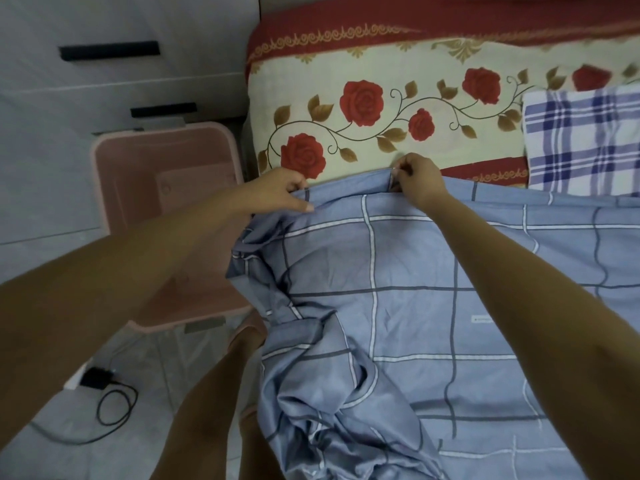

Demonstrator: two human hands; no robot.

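A blue-grey checked sheet (415, 306) lies spread over the bed, bunched and hanging off the near left side. My left hand (280, 192) pinches its far edge near the left corner. My right hand (417, 183) pinches the same edge a little further right, where the cloth folds up. Both hands sit just in front of a cream bed cover with red roses (381, 109).
A folded blue and white plaid cloth (581, 140) lies on the bed at the far right. A pink plastic bin (166, 216) stands on the floor left of the bed, below grey drawers (110, 64). A black charger with cable (104, 386) lies on the floor.
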